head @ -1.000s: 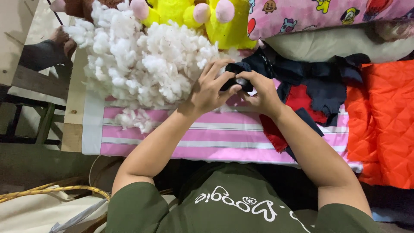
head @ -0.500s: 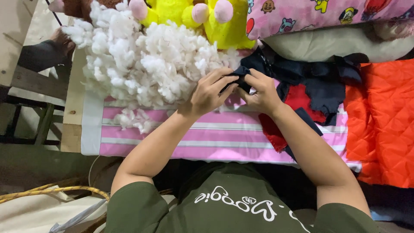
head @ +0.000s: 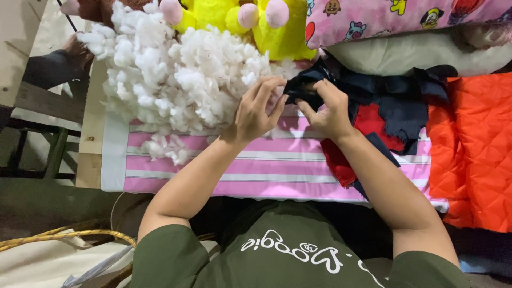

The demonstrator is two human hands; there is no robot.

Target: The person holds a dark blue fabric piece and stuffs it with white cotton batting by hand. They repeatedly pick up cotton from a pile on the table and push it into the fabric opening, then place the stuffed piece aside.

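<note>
Now my left hand (head: 256, 109), which half a second ago lay against the white stuffing pile (head: 176, 80), has curled its fingertips onto the dark fabric piece (head: 301, 88). My right hand (head: 328, 109) pinches that same piece above the pink striped cloth (head: 266, 170); stuffing appears under way.

I'm looking at a soft-toy sewing workshop: a heap of white stuffing (head: 176, 80), yellow plush toys (head: 256, 26), and fabric scraps (head: 384, 112) crowd a cloth-covered worktable (head: 240, 170).
</note>
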